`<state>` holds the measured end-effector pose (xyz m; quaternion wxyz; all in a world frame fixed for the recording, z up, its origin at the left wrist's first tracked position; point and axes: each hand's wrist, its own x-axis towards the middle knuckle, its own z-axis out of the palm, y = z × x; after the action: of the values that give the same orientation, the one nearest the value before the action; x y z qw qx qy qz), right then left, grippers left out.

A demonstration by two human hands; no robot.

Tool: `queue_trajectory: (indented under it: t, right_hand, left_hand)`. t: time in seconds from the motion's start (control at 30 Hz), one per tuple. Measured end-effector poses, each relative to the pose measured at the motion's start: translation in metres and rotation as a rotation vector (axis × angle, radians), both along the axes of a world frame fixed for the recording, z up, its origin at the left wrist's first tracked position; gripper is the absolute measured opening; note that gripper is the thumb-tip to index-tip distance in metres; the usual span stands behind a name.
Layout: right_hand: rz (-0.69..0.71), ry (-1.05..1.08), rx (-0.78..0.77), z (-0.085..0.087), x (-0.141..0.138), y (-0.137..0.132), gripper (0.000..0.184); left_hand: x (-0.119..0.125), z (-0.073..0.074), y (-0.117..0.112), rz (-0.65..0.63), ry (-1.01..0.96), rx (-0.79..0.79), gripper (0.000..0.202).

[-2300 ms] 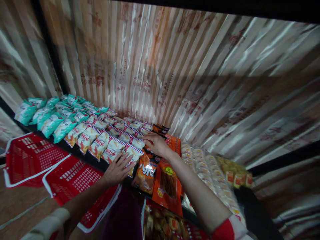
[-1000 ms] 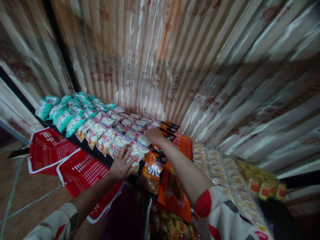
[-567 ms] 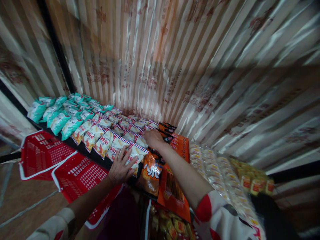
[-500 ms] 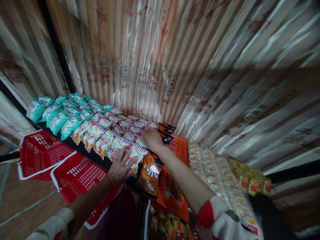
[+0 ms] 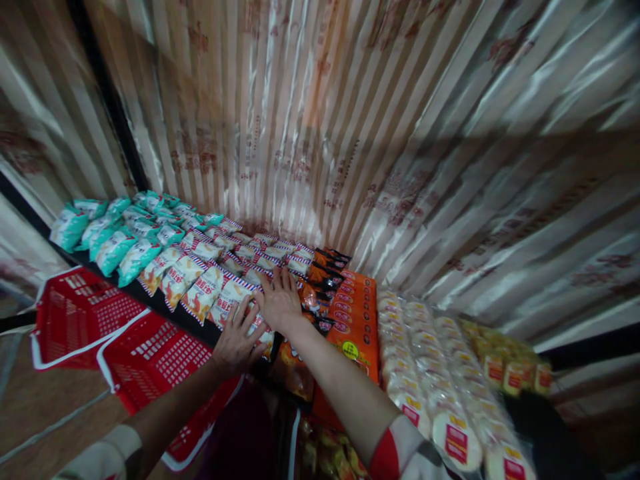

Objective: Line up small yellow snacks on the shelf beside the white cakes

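Observation:
My left hand (image 5: pixel 239 340) lies on the front of a white snack bag, its fingers apart. Just right of it, my right hand (image 5: pixel 280 300) rests flat with fingers stretched over the top of the front-row bags. Beneath and around both are rows of white snack bags (image 5: pixel 201 293) with striped red-and-blue edges. The bag under my hands is largely covered. Orange-and-black snack bags (image 5: pixel 293 370) sit beside them, partly behind my right forearm. Orange packs (image 5: pixel 357 307) stand further right.
Teal snack bags (image 5: pixel 114 250) fill the shelf's left end. Round white packaged cakes (image 5: pixel 456 440) and yellow packs (image 5: pixel 514 377) occupy the right. Two red baskets (image 5: pixel 85 320) stand below the shelf on the left. A pleated, printed curtain (image 5: pixel 300 120) hangs behind.
My right hand has moved left and nearer to me, from the rear bags to the front row beside my left hand. My left hand has stayed almost in place.

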<state>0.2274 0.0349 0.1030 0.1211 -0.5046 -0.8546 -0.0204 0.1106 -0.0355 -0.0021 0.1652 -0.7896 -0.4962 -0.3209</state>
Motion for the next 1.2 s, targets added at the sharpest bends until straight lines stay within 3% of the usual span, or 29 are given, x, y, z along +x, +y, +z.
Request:
queue_trajectory:
  t: [0.2,0.33,0.5,0.77,1.0,1.1,1.2]
  right_hand:
    - [-0.008,-0.034,-0.044,-0.002,0.000,0.005,0.054]
    - [0.022,-0.012,0.010,0.001,0.001,0.005,0.052]
    - [0.194,0.032,0.134,0.005,-0.007,0.001,0.045]
    - [0.358,0.067,0.092,0.005,-0.023,-0.018,0.042]
    - [0.284,0.136,0.125,0.000,-0.022,-0.045,0.042]
    - [0.217,0.160,0.145,-0.007,-0.019,-0.059,0.043]
    - [0.179,0.146,0.172,-0.015,-0.020,-0.068,0.043]
  left_hand:
    - [0.000,0.002,0.000,-0.009,0.011,-0.038,0.044]
    - [0.000,0.005,-0.001,-0.005,0.014,-0.034,0.043]
    - [0.001,0.005,-0.001,0.008,0.007,-0.009,0.043]
    - [-0.001,-0.012,0.001,0.015,-0.017,0.066,0.047]
    - [0.001,-0.032,0.002,0.042,0.022,0.105,0.045]
    - [-0.005,-0.029,-0.008,0.094,0.000,0.144,0.047]
    - [-0.028,-0.019,-0.023,0.201,-0.128,0.154,0.050]
